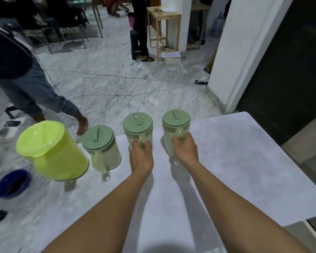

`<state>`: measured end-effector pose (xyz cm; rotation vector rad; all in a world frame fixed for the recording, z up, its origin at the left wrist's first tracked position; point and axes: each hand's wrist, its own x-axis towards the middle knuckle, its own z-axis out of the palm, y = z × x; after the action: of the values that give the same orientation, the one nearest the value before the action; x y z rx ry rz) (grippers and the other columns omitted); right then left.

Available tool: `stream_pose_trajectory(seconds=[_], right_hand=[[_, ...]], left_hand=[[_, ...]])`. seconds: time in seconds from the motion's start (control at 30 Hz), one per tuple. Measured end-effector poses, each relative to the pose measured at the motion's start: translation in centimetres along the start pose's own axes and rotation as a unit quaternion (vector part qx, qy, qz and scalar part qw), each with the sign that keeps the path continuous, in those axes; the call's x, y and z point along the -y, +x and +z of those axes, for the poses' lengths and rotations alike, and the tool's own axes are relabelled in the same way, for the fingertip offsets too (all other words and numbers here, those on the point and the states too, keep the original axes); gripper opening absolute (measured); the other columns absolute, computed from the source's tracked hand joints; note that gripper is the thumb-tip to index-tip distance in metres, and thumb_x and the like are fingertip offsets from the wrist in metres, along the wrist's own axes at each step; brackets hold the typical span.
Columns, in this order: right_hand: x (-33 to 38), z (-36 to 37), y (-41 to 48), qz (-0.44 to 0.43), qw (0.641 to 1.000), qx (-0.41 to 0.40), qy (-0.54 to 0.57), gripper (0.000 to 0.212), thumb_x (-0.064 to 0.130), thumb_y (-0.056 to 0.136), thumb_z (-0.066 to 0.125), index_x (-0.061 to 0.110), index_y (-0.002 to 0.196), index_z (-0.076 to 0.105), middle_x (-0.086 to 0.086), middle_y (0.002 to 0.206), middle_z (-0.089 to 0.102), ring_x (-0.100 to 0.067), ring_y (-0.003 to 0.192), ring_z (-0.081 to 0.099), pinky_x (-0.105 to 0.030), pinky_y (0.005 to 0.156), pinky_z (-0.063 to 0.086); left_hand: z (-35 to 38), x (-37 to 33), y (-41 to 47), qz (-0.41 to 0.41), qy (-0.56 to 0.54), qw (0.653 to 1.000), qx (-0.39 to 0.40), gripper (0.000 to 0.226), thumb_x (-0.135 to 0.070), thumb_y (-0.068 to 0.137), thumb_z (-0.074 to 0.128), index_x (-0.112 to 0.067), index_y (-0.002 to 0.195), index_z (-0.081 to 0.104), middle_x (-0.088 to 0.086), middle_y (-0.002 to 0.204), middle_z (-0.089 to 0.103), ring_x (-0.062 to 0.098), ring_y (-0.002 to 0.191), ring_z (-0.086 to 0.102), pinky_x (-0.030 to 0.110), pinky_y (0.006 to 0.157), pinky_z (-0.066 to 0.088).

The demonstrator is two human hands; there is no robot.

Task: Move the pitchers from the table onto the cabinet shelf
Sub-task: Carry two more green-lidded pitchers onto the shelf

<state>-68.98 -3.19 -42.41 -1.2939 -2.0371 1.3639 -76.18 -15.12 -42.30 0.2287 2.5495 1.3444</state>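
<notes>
Both hands are closed on handles: the left hand (pixel 141 157) grips the middle clear pitcher (pixel 138 130), the right hand (pixel 185 148) the rightmost clear pitcher (pixel 175 128). Both pitchers stand upright at the far edge of the white table (pixel 244 161), handles toward the person. A third lidded pitcher (pixel 103 148) and a yellow-green pitcher (pixel 51 150) stand further left, ungripped; no cabinet shelf can be made out.

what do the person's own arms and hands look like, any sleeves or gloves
Both arms are bare from the bottom edge of the view to the wrists, with no sleeves showing. The left hand and right hand wear no gloves. No watch, bracelet or ring is visible.
</notes>
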Motion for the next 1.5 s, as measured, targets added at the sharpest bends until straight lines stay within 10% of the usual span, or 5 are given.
stream_pose_trajectory(seconds=[0.7, 1.5], right_hand=[[12.0, -15.0, -17.8, -0.072, 0.95, -0.292, 0.083, 0.014, 0.017, 0.086, 0.055, 0.014, 0.074, 0.049, 0.0, 0.065, 0.051, -0.015, 0.057, 0.046, -0.029, 0.052, 0.033], [11.6, -41.4, -57.0, 0.005, 0.752, -0.656, 0.064, 0.016, 0.028, 0.084, 0.066, 0.014, 0.077, 0.068, 0.0, 0.069, 0.066, -0.013, 0.059, 0.057, -0.022, 0.046, 0.04]], left_hand=[[-10.7, -14.5, -9.7, 0.222, -0.137, 0.96, 0.097, 0.03, -0.031, 0.091, 0.054, -0.002, 0.085, 0.06, 0.011, 0.078, 0.066, 0.027, 0.071, 0.058, 0.032, 0.058, 0.034], [-15.0, -27.9, -49.1, 0.422, -0.261, 0.772, 0.398, 0.026, -0.033, 0.09, 0.054, -0.01, 0.086, 0.066, 0.009, 0.081, 0.07, 0.03, 0.076, 0.065, 0.034, 0.068, 0.05]])
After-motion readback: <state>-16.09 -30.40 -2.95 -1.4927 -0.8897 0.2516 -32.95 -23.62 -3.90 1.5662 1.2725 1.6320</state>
